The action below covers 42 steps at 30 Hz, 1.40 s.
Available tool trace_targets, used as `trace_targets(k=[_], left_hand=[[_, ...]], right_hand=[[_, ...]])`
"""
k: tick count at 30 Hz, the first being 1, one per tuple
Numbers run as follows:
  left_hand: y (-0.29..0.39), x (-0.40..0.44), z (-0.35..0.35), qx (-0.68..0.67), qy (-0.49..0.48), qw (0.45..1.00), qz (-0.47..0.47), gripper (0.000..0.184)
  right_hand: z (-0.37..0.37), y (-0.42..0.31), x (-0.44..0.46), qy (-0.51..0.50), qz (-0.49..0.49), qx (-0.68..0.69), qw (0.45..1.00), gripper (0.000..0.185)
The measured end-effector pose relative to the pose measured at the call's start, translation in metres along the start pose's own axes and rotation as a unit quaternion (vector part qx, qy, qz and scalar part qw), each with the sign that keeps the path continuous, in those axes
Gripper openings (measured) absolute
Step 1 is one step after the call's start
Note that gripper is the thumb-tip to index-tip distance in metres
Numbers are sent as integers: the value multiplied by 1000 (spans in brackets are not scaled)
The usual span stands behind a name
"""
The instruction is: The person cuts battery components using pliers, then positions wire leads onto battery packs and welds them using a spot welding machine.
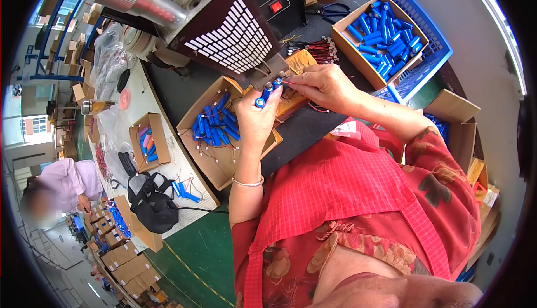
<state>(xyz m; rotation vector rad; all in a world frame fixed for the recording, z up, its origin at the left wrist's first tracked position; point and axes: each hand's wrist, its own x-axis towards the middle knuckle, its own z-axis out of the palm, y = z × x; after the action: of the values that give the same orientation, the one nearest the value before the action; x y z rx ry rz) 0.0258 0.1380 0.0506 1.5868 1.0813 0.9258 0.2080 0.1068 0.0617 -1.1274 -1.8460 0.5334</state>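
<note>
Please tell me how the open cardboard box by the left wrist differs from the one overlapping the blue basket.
The left box holds wired blue cells, while the right box holds blue cells showing no leads. The left box has bare cardboard beside its heap; in the right box, cells spread across most of the floor. Both are open cardboard boxes.

A bench machine [226,39], boxed blue cells [386,35] and stacked cartons [132,270] show a factory workshop.
</note>
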Motion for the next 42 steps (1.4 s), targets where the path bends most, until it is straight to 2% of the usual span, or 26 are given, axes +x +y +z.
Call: trace_targets(k=[2, 3, 5, 6, 7, 8, 9, 10, 11, 12, 13, 14, 15, 16, 18, 20, 23, 24, 26, 28, 31, 33, 35, 36, 37, 42], left_hand=[[9, -1, -3, -17, -1, 1000, -17, 11], [11, -3, -4, -36, -4, 999, -40, 12], [10, -6, -20, -53, 0, 996, -73, 19], [16, -12, -30, -90, 49, 991, -85, 23], [11, -13, -45, -77, 94, 989, -86, 27], [8, -18, -65, -9, 110, 990, -90, 31], [-13, -18, -83, 38, 153, 987, -10, 40], [-22, -22, -102, 109, 164, 980, -34, 46], [-32, -29, -113, 122, 192, 973, -30, 46], [-44, -36, -124, 125, 188, 974, -37, 43], [-46, -42, -128, 128, 183, 974, -46, 40], [-43, -49, -128, 71, 162, 979, -103, 37], [-35, -54, -125, 15, 141, 977, -160, 33], [-38, -58, -127, 41, 97, 983, -153, 26], [-28, -58, -113, 59, 64, 987, -137, 22], [-17, -57, -108, 128, 29, 986, -103, 26], [-1, -51, -97, 151, 17, 984, -90, 29], [8, -49, -89, 64, 19, 994, -86, 29], [12, -43, -74, -66, 19, 995, -71, 28], [10, -39, -57, -171, 9, 983, -70, 26], [9, -32, -28, -197, 13, 979, -53, 25], [8, -26, -15, -124, 31, 991, -30, 26], [7, -20, -6, -41, 59, 997, 34, 22], [3, -17, -4, 1, 63, 996, 62, 21], [1, -13, -2, 8, 64, 995, 71, 20], [17, -4, 3, 136, 54, 985, 85, 20]], right_hand=[[-2, -3, -2, -14, 25, -8, 1000, 18], [0, 1, -2, 31, -27, 14, 999, 26], [-18, 1, -6, 59, 70, 70, 993, 35], [-31, 10, -5, 96, 118, 55, 987, 29], [-45, 25, -5, 114, 70, -54, 990, 22], [-58, 34, -5, 104, 55, -120, 986, 17], [-64, 40, -7, 88, 76, -135, 984, 15], [-64, 48, -12, 44, 98, -150, 983, 15], [-60, 58, -20, 0, 121, -164, 979, 14], [-54, 66, -26, -61, 73, -201, 975, 7], [-45, 66, -34, -99, 109, -233, 961, 5], [-38, 70, -41, -146, 118, -295, 937, 7], [-30, 70, -46, -162, 130, -355, 911, 8], [-24, 68, -50, -177, 141, -414, 882, 10], [-22, 60, -52, -168, 166, -434, 869, 15], [-26, 55, -51, -165, 182, -428, 870, 12], [-44, 44, -50, -93, 162, -272, 944, 5], [-49, 44, -51, -59, 143, -242, 958, 7], [-64, 28, -42, -50, 238, -166, 956, 10], [-72, 27, -40, 13, 205, -113, 972, 11], [-73, 17, -38, 60, 223, -29, 973, 13], [-64, 14, -41, 87, 232, 52, 967, 17], [-56, 5, -42, 79, 216, 58, 971, 16], [-53, 0, -42, 60, 159, 8, 985, 13], [-49, -3, -42, 49, 125, 3, 991, 11], [-28, -9, -33, 35, 132, 53, 989, 10]])
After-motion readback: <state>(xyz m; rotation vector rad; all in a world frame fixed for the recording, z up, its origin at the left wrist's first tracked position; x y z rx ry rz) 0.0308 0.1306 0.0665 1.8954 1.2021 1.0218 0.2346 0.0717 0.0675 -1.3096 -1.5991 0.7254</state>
